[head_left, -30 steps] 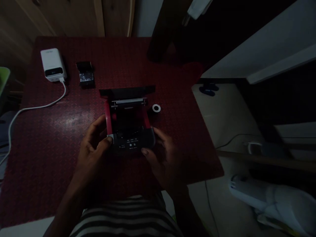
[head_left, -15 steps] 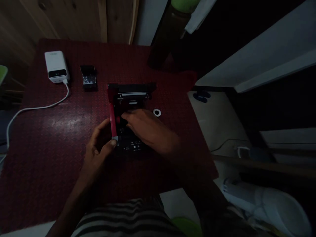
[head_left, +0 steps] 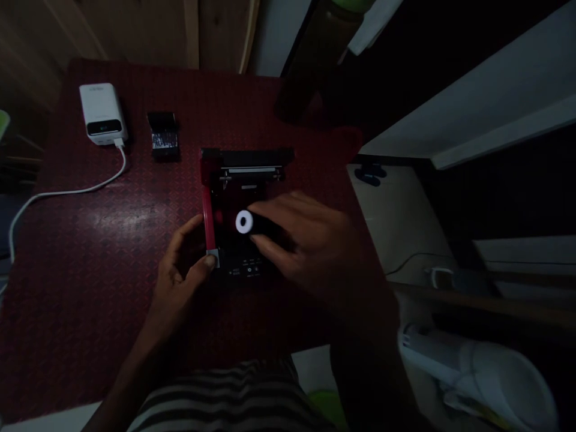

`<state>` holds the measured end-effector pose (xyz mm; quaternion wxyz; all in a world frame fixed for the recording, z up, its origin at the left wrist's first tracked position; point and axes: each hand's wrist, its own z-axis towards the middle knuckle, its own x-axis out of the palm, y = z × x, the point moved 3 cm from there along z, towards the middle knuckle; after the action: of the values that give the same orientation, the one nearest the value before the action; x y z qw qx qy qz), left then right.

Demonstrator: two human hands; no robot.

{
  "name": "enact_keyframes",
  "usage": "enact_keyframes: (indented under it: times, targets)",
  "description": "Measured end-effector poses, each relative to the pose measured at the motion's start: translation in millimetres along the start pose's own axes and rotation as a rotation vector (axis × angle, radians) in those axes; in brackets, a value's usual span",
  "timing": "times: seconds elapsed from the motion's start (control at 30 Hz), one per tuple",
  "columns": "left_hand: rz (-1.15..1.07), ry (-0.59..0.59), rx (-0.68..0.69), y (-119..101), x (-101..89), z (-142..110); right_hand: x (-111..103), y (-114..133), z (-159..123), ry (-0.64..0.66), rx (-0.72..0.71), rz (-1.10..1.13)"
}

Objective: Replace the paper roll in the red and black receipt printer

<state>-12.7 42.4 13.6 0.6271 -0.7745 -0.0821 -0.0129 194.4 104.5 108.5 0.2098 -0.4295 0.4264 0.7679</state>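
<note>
A small red and black printer (head_left: 210, 222) stands on the table with its lid raised at the back. My left hand (head_left: 180, 270) steadies its left side, thumb pressed on the grey front corner and fingers curled by the red side wall. Above the printer's open bay, my right hand (head_left: 310, 234) pinches a small roll (head_left: 244, 222) between thumb and fingers. The roll has a white ring-shaped end with a dark hole facing left; its dark side is mostly in shadow. Part of the bay and the printer's right side are hidden by my right hand.
A white power bank (head_left: 102, 114) with a plugged-in white cable (head_left: 81, 192) lies on the red table (head_left: 112, 270) at the left. Beside it is a dark curled strip (head_left: 164, 138) with a shiny patch. A tall dark bottle (head_left: 310, 66) stands at the back right.
My right hand has come up out of the printer's bay and now holds the roll over it. The white ring seen right of the printer no longer shows there. My left hand keeps its hold.
</note>
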Motion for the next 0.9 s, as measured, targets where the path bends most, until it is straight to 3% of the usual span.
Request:
enact_keyframes:
  times: [0.07,0.17,0.27,0.37,0.5,0.7,0.9]
  targets:
    - [0.0,0.0,-0.011,1.0,-0.3,0.2,-16.0,-7.6,-23.9,-0.115,0.073,0.135]
    - [0.013,-0.029,0.003,4.4,-2.0,0.8,-26.8,-29.1,-65.3,-0.183,0.237,0.338]
    - [0.028,-0.056,0.01,7.2,-3.3,1.5,-17.8,-53.0,-102.1,-0.216,0.426,0.53]
    - [0.047,-0.057,0.004,6.7,-3.1,1.6,2.9,-69.5,-121.9,-0.207,0.55,0.571]
    - [0.064,-0.048,0.009,5.6,-3.1,1.5,31.8,-79.3,-121.9,-0.178,0.593,0.536]
    - [0.093,-0.085,0.006,10.3,-7.1,2.9,67.5,-84.6,-107.9,-0.201,0.471,0.574]
    - [0.093,-0.073,0.015,8.4,-6.4,4.1,66.4,-83.4,-115.3,-0.138,0.47,0.586]
